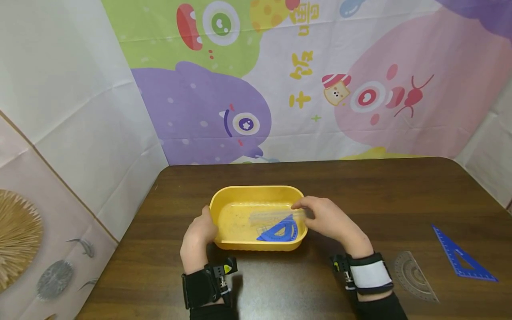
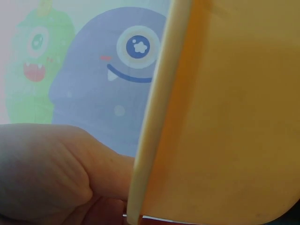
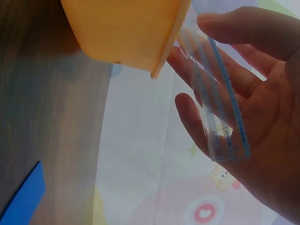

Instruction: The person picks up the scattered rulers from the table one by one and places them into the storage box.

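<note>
Right hand [image 1: 329,218] round clear ruler [image 3: 213,101], long axis crosswise, free end leftward over tray [image 1: 256,189]

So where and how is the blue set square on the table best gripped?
The blue set square is probably best pinched at the strip between its left edge and its triangular cutout, coming from above on the left, the side toward the right hand. It lies flat and looks thin, so a fingertip in the cutout could oppose a thumb on the outer edge.
</note>
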Demonstrator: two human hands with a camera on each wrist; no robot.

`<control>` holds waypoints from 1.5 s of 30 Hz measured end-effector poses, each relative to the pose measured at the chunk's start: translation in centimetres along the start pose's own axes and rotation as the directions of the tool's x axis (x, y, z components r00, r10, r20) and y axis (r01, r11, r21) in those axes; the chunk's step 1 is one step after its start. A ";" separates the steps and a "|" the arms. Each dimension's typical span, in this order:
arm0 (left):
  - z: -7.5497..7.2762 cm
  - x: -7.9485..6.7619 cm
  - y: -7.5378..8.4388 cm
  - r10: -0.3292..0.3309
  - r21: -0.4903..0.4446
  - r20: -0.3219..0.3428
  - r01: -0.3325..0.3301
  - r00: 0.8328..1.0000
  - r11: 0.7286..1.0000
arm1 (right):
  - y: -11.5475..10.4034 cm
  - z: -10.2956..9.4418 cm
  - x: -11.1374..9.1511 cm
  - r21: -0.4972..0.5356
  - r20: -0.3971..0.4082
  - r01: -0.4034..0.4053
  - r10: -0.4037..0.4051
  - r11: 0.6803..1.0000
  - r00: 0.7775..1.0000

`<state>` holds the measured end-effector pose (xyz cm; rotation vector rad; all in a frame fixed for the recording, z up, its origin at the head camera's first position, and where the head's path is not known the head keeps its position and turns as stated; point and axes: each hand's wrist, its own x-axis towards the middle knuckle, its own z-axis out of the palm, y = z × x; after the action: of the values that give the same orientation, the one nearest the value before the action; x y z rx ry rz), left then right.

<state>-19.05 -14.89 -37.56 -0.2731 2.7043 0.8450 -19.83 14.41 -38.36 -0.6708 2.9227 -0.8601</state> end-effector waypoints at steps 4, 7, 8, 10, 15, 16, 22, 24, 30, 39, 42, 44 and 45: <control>0.0 0.0 0.0 -0.001 -0.001 -0.001 0.001 1.000 1.000 | -0.4 0.3 0.2 -0.007 0.012 0.010 -0.009 1.000 1.000; 0.1 0.0 0.0 -0.004 -0.003 -0.004 0.004 1.000 1.000 | -0.7 0.5 0.2 -0.006 0.021 0.021 -0.021 1.000 1.000; 0.1 0.0 0.0 -0.003 -0.003 -0.005 0.003 1.000 1.000 | -0.8 0.5 0.2 -0.008 0.024 0.024 -0.023 1.000 0.999; 0.1 0.0 0.1 -0.002 -0.005 -0.008 0.002 1.000 1.000 | -0.9 0.7 0.3 -0.015 0.027 0.023 -0.023 1.000 0.999; 0.1 0.0 0.0 0.007 -0.004 -0.015 -0.007 1.000 1.000 | -1.2 1.1 0.4 -0.028 0.038 0.002 -0.001 1.000 0.999; 0.1 0.0 0.0 0.007 -0.003 -0.016 -0.007 1.000 1.000 | -1.2 1.2 0.5 -0.033 0.041 -0.004 0.005 0.999 0.999; 0.1 0.0 0.1 0.002 -0.001 -0.019 -0.002 1.000 1.000 | -1.7 1.8 0.7 -0.049 0.048 -0.003 0.005 0.999 0.999; 0.1 0.0 0.1 -0.001 0.000 -0.017 0.001 1.000 1.000 | -1.8 1.9 0.7 -0.045 0.046 0.006 -0.004 0.999 0.999; 0.1 0.0 0.1 -0.004 -0.001 -0.014 0.004 1.000 1.000 | -2.1 2.2 0.7 -0.076 0.034 0.038 -0.035 0.996 0.999; 0.1 0.0 0.2 -0.008 0.012 -0.013 0.009 1.000 1.000 | -2.3 3.1 1.0 -0.114 0.022 0.095 -0.093 0.989 0.995; 0.1 0.0 0.2 -0.012 0.012 -0.013 0.012 1.000 1.000 | -2.6 3.4 1.1 -0.109 0.028 0.093 -0.091 0.990 0.995; 0.1 0.0 0.2 -0.012 0.013 -0.015 0.012 1.000 1.000 | -2.7 3.6 1.1 -0.114 0.029 0.096 -0.093 0.989 0.995; 0.1 0.0 0.2 -0.013 0.012 -0.015 0.013 1.000 1.000 | -2.7 3.7 1.1 -0.117 0.028 0.098 -0.096 0.988 0.995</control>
<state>-19.10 -14.69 -37.58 -0.2945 2.7178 0.8254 -19.22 10.04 -39.96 -0.8311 2.9614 -0.6852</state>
